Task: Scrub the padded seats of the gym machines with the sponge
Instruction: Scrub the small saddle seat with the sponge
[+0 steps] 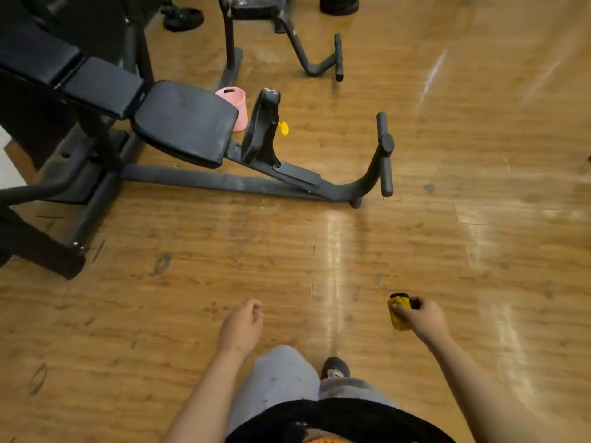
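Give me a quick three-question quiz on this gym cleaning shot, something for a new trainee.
1. True or false: the left hand holds the sponge.
2. The pink bucket stands: A) on the floor behind the padded seat; B) on the seat; C) in a hand.
3. Short answer: is the sponge touching the seat?
Key: 1 false, the right hand grips it; 2 A; 3 no.

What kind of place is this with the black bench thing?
Most likely a gym. A black exercise machine with a padded seat stands on the wood floor, and the metal frame of a second machine stands behind it. The right hand holds a yellow sponge.
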### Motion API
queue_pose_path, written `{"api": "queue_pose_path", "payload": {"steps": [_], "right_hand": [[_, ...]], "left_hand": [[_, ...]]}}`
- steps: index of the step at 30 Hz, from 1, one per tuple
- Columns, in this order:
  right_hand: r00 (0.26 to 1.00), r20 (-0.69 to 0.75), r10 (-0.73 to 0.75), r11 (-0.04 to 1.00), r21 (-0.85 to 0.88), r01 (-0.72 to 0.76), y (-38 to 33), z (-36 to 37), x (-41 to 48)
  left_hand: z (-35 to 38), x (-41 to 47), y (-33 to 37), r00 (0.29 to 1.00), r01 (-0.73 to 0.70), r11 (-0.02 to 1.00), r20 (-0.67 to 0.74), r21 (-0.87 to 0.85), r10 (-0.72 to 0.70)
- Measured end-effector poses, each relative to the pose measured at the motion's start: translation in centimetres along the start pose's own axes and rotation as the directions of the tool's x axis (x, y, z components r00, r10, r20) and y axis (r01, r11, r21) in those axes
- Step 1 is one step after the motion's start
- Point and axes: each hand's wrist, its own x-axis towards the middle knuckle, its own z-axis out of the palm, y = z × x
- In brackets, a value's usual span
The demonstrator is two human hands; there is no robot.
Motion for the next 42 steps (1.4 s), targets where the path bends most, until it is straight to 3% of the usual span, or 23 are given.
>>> {"api": "queue_pose_path", "payload": {"steps": [4, 10, 17, 22, 29, 34, 42], "right_hand": [[0.999, 0.028, -0.029, 0.999, -0.020, 0.029, -4.9, -0.4, 6.1], [0.994, 0.099, -0.038, 0.996, -0.070, 0.045, -11.1, 0.3, 14.1], [0.995, -0.085, -0.057, 0.998, 0.016, 0.059, -22.5, -3.5, 23.8], [0.995, -0.044, -0.092, 0.995, 0.043, 0.093, -26.3, -4.2, 28.0], [0.982, 0.155, -0.106, 0.986, -0.108, 0.124, -31.0, -7.8, 37.4], [0.961, 0.196, -0.194, 0.953, -0.195, 0.232, -37.0, -9.9, 44.4], [0.891, 0.342, -0.299, 0.863, -0.302, 0.405, -45.0, -3.8, 48.2]], "left_hand": [[-0.3, 5.4, 4.2, 0.998, -0.062, 0.998, 0.034, 0.026, 0.061], [-3.1, 17.3, 5.9, 0.998, -0.026, 0.990, 0.059, 0.135, 0.019], [-9.6, 30.5, 11.9, 0.999, -0.050, 0.984, 0.005, 0.171, 0.050], [-10.6, 36.3, 16.0, 0.999, -0.047, 0.989, -0.013, 0.143, 0.050], [-6.8, 38.5, 20.0, 0.992, 0.121, 0.989, 0.037, 0.086, -0.125], [-6.0, 39.5, 22.2, 0.974, 0.224, 0.975, 0.016, 0.009, -0.224], [-8.1, 43.4, 20.9, 0.919, 0.389, 0.918, -0.033, -0.073, -0.392]]}}
